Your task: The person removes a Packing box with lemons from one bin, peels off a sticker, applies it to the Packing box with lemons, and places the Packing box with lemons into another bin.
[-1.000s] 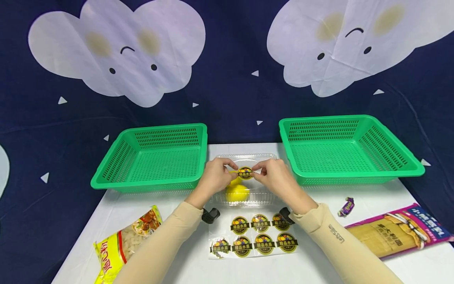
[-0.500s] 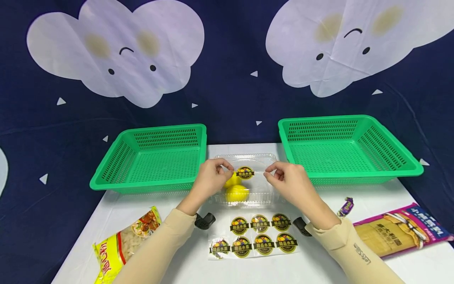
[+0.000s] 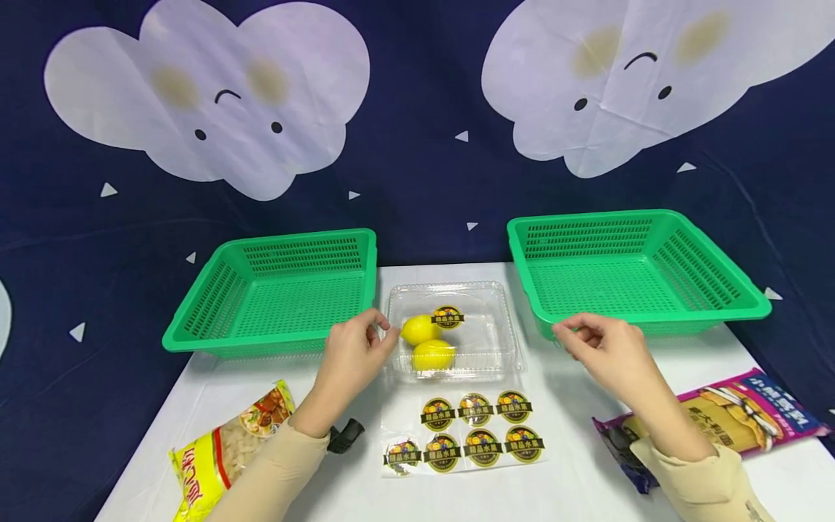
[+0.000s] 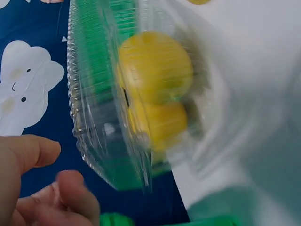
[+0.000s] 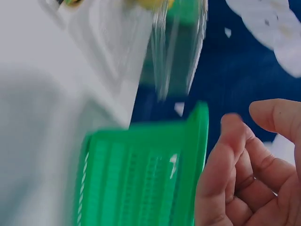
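A clear plastic clamshell box (image 3: 483,337) stands closed at the middle of the white table, with two lemons (image 3: 433,355) inside at its left. On its lid lies a round black-and-gold fruit sticker (image 3: 448,317). My left hand (image 3: 355,355) hovers just left of the box, fingers loosely bent and holding nothing. In the left wrist view, a gap separates thumb and fingertips, beside the box's ridged edge. My right hand (image 3: 609,355) is well to the right, in front of the right green basket (image 3: 636,319), its fingers loosely curled around nothing.
A sticker sheet (image 3: 466,435) with several labels lies in front of the box. Another green basket (image 3: 274,341) stands at the back left. A yellow food bag (image 3: 225,446) lies front left; a purple pasta packet (image 3: 730,417) lies at right, partly behind the right forearm.
Both hands have drawn away from the sticker, the left one leftward and the right one rightward. The sticker stays on the lid. The small purple candy is now hidden at the right arm.
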`<state>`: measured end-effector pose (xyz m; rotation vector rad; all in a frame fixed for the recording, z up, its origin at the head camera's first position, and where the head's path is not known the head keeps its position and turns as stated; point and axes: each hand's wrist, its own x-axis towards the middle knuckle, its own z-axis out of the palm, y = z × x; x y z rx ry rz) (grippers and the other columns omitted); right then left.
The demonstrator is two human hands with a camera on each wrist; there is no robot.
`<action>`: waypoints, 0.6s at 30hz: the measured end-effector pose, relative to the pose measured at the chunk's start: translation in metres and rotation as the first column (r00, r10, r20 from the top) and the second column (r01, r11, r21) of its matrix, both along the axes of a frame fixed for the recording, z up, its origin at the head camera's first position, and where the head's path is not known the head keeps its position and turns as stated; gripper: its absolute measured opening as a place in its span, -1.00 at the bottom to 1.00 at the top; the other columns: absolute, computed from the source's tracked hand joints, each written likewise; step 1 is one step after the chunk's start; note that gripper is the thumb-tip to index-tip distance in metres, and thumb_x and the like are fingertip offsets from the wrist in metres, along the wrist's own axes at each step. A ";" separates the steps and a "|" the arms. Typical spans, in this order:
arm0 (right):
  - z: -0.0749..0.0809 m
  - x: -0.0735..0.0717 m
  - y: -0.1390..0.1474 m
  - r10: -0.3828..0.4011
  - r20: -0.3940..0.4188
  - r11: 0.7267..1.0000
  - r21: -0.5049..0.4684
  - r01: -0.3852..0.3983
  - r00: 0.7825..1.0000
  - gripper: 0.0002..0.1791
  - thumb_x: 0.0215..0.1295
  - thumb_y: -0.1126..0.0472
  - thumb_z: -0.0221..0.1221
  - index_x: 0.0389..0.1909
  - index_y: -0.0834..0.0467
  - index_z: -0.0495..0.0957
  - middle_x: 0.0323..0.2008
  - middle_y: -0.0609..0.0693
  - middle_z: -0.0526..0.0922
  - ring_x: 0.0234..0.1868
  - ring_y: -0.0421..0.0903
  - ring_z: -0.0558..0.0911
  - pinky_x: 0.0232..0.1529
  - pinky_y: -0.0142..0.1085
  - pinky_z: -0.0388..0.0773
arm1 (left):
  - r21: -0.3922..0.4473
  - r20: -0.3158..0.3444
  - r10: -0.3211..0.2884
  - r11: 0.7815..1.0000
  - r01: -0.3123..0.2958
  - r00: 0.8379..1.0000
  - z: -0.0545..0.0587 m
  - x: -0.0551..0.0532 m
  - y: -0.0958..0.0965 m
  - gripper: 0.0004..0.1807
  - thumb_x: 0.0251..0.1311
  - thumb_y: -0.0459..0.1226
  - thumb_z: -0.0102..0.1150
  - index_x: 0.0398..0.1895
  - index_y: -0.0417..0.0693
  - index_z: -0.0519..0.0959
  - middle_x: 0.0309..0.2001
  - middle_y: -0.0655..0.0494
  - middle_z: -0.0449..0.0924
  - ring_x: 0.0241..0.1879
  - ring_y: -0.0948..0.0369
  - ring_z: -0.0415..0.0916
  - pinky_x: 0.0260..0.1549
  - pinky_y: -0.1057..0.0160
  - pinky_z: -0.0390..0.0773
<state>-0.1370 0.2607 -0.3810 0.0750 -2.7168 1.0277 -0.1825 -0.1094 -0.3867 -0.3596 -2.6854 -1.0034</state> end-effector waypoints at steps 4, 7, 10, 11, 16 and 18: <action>-0.005 0.005 0.036 -0.021 0.083 0.990 -0.135 0.032 0.996 -0.62 0.60 -0.04 0.23 -0.13 0.23 0.72 -0.55 -0.16 0.70 -0.54 -0.29 0.65 -0.49 -0.39 0.60 | -0.012 0.001 0.020 1.000 -0.020 1.000 -0.002 0.008 -0.008 -0.80 0.35 -0.16 0.44 -0.25 -0.13 0.75 -0.57 0.16 0.58 -0.65 0.30 0.38 -0.56 0.36 0.43; -0.011 0.006 0.063 -0.029 0.169 0.943 -0.321 0.083 0.985 -0.69 0.63 -0.02 0.20 -0.14 0.15 0.71 -0.50 -0.21 0.75 -0.46 -0.27 0.77 -0.39 -0.39 0.77 | 0.011 0.061 0.020 1.000 -0.021 0.998 -0.002 0.011 -0.012 -0.76 0.34 -0.17 0.45 -0.14 -0.19 0.78 -0.47 0.10 0.70 -0.61 0.31 0.48 -0.50 0.36 0.53; -0.016 0.007 0.088 -0.002 0.248 0.836 -0.531 0.137 0.969 -0.79 0.64 0.00 0.18 -0.19 -0.06 0.72 -0.43 -0.19 0.80 -0.39 -0.24 0.82 -0.31 -0.37 0.81 | 0.009 0.116 0.029 1.000 -0.030 0.993 -0.004 0.014 -0.014 -0.67 0.34 -0.16 0.45 -0.02 -0.23 0.78 -0.36 0.05 0.77 -0.54 0.32 0.58 -0.43 0.31 0.64; -0.018 0.007 0.096 0.015 0.269 0.790 -0.594 0.153 0.963 -0.79 0.65 0.01 0.17 -0.22 -0.14 0.72 -0.41 -0.17 0.81 -0.36 -0.23 0.83 -0.29 -0.37 0.81 | 0.006 0.135 0.032 0.999 -0.033 0.990 -0.004 0.015 -0.014 -0.64 0.34 -0.15 0.45 0.02 -0.25 0.77 -0.33 0.03 0.79 -0.51 0.32 0.61 -0.40 0.29 0.67; -0.029 0.012 0.127 0.141 0.324 0.583 -0.791 0.185 0.936 -0.78 0.71 0.05 0.07 -0.14 -0.13 0.68 -0.29 -0.10 0.85 -0.25 -0.18 0.87 -0.21 -0.38 0.81 | -0.011 0.218 0.028 1.000 -0.026 0.976 -0.006 0.017 -0.016 -0.51 0.38 -0.09 0.42 0.18 -0.29 0.71 -0.22 -0.01 0.82 -0.39 0.26 0.72 -0.31 0.19 0.75; -0.033 0.012 0.136 0.189 0.326 0.510 -0.838 0.191 0.926 -0.85 0.73 0.06 0.03 0.03 -0.04 0.56 -0.23 -0.08 0.86 -0.18 -0.16 0.87 -0.15 -0.38 0.81 | -0.013 0.250 0.026 1.000 -0.023 0.968 -0.006 0.018 -0.018 -0.46 0.40 -0.07 0.40 0.24 -0.31 0.67 -0.18 -0.03 0.82 -0.34 0.22 0.75 -0.28 0.16 0.77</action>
